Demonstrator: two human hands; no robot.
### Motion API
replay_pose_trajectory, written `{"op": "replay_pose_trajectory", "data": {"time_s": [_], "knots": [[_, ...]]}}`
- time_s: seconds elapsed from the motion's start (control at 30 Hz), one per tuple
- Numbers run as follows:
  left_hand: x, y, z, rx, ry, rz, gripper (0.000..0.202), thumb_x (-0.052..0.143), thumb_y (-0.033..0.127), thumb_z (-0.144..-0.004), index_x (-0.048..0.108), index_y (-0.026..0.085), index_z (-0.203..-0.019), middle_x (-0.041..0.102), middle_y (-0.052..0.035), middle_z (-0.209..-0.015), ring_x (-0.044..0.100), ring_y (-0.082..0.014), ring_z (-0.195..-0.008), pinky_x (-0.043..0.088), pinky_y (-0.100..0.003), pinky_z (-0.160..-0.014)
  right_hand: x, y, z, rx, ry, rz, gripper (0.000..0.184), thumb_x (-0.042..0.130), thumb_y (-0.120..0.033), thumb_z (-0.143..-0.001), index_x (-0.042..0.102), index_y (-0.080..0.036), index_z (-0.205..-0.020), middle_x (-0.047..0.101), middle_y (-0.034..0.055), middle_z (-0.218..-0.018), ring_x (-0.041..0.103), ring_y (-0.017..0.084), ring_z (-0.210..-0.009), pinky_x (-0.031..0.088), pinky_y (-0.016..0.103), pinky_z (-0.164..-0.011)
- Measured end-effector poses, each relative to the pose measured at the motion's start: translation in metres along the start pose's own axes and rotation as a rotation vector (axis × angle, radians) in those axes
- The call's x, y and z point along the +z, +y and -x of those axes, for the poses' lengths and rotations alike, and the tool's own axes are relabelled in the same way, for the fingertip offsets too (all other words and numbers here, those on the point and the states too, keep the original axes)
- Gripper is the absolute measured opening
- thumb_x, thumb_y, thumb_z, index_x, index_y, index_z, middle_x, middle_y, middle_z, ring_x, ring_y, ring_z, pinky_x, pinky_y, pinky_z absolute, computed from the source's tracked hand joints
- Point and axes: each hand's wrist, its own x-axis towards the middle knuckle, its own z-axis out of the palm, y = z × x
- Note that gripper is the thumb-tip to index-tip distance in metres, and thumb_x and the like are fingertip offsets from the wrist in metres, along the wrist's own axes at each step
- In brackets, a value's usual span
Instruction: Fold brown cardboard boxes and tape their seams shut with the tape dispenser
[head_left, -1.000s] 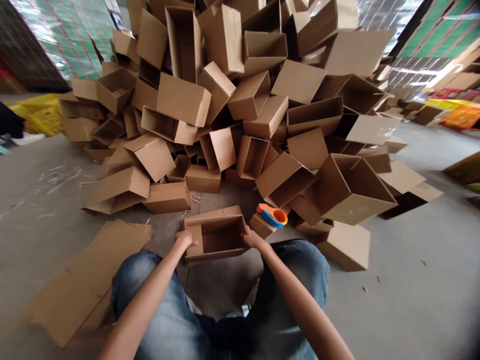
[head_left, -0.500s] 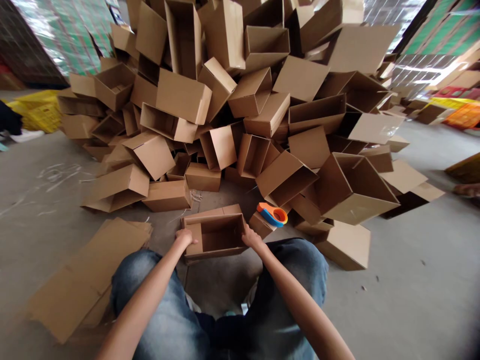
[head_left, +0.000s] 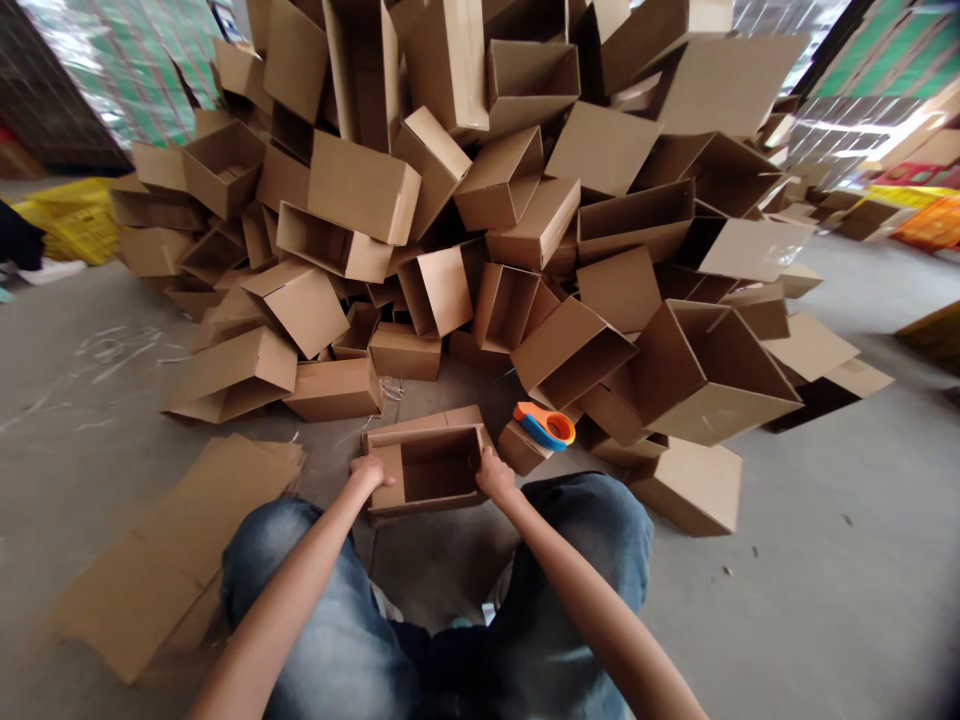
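Between my knees a small brown cardboard box (head_left: pixel 435 508) rests on the floor, its top facing up and its inside visible. My left hand (head_left: pixel 370 472) is closed over the left end wall, thumb inside the box. At the opposite end, my right hand (head_left: pixel 493 474) grips the right wall near its upper edge, with some fingertips hidden. Just right of the box, an orange and blue tape dispenser (head_left: pixel 544 427) lies on top of another small carton (head_left: pixel 523 449).
A tall heap of cardboard boxes (head_left: pixel 365 185) rises in front of me. Flattened cardboard sheets (head_left: pixel 161 550) lie on the floor to the left. A yellow crate (head_left: pixel 75 220) is at far left; orange crates (head_left: pixel 934 222) are at far right.
My right hand has shifted slightly left and inward along the box's right wall. My left hand and the box stay nearly where they were. The view has tilted very slightly.
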Motion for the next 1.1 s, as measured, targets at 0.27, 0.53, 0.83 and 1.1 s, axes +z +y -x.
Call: {"op": "replay_pose_trajectory", "data": {"time_s": [0.27, 0.53, 0.83, 1.1], "knots": [[-0.008, 0.004, 0.004, -0.006, -0.019, -0.014, 0.059, 0.055, 0.059, -0.075, 0.066, 0.009, -0.106, 0.061, -0.0203, -0.118, 0.058, -0.0289, -0.110, 0.047, -0.030, -0.080, 0.001, -0.004, -0.005, -0.027, 0.083, -0.007, 0.032, 0.040, -0.017, -0.085, 0.043, -0.008, -0.116, 0.063, 0.0193, -0.105, 0.063, 0.027, -0.099, 0.045, 0.033, -0.080], [-0.010, 0.004, 0.007, -0.003, -0.033, -0.029, 0.055, 0.055, 0.054, -0.078, 0.064, 0.010, -0.111, 0.058, -0.0191, -0.122, 0.056, -0.0269, -0.113, 0.047, -0.029, -0.084, 0.007, 0.005, -0.010, -0.030, 0.155, -0.127, 0.033, 0.041, -0.016, -0.082, 0.051, -0.009, -0.112, 0.066, 0.0191, -0.100, 0.064, 0.026, -0.094, 0.045, 0.033, -0.079], [-0.009, 0.003, 0.008, 0.002, -0.025, -0.022, 0.058, 0.054, 0.054, -0.079, 0.063, 0.008, -0.112, 0.059, -0.0217, -0.120, 0.056, -0.0282, -0.113, 0.047, -0.030, -0.086, -0.013, 0.033, -0.031, -0.018, -0.036, -0.307, 0.026, 0.052, -0.014, -0.074, 0.067, -0.011, -0.095, 0.069, 0.0131, -0.094, 0.065, 0.023, -0.088, 0.046, 0.023, -0.068], [-0.008, 0.002, 0.004, 0.000, -0.029, -0.010, 0.062, 0.056, 0.060, -0.075, 0.065, 0.010, -0.110, 0.059, -0.0213, -0.119, 0.057, -0.0290, -0.112, 0.047, -0.030, -0.085, -0.006, 0.029, -0.030, -0.125, -0.027, -0.323, 0.052, 0.047, -0.005, -0.071, 0.053, -0.014, -0.122, 0.062, 0.0131, -0.116, 0.057, 0.024, -0.109, 0.043, 0.026, -0.086]]}}
